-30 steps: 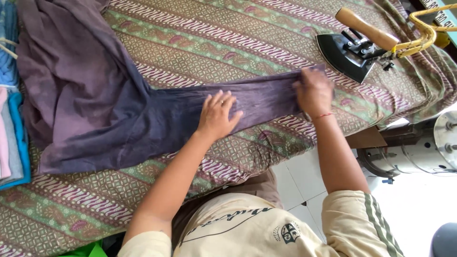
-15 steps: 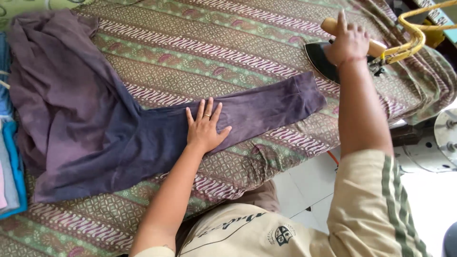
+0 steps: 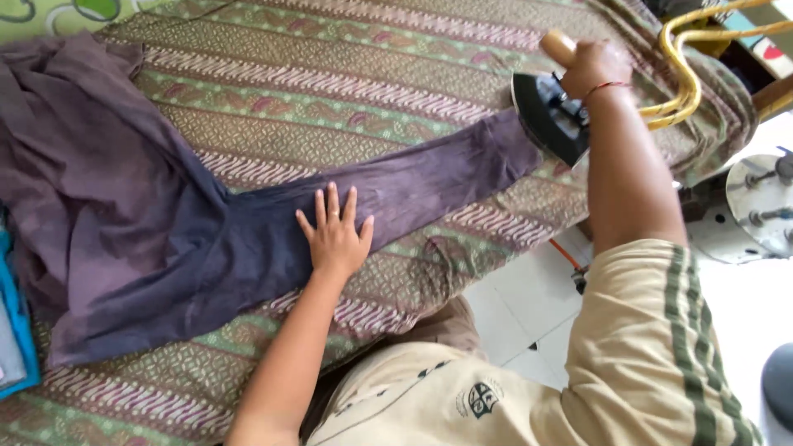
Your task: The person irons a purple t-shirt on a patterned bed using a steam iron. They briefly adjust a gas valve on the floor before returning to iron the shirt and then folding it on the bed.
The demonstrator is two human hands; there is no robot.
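Left hand (image 3: 334,235) flat, fingers spread on purple sleeve (image 3: 413,186); right hand (image 3: 596,68), fingers wrapped around iron (image 3: 549,116) handle.

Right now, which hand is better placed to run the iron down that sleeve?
Right. The right hand already grips the iron by its wooden handle, at the cuff end of the purple sleeve. The left hand lies flat on the sleeve, likely pinning it.

Patterned green-and-brown batik cloth (image 3: 347,74) covers ironing surface; white tiled floor (image 3: 529,314) below, daylight bright at right; metal fan base (image 3: 764,202) beside yellow cane chair (image 3: 686,74).
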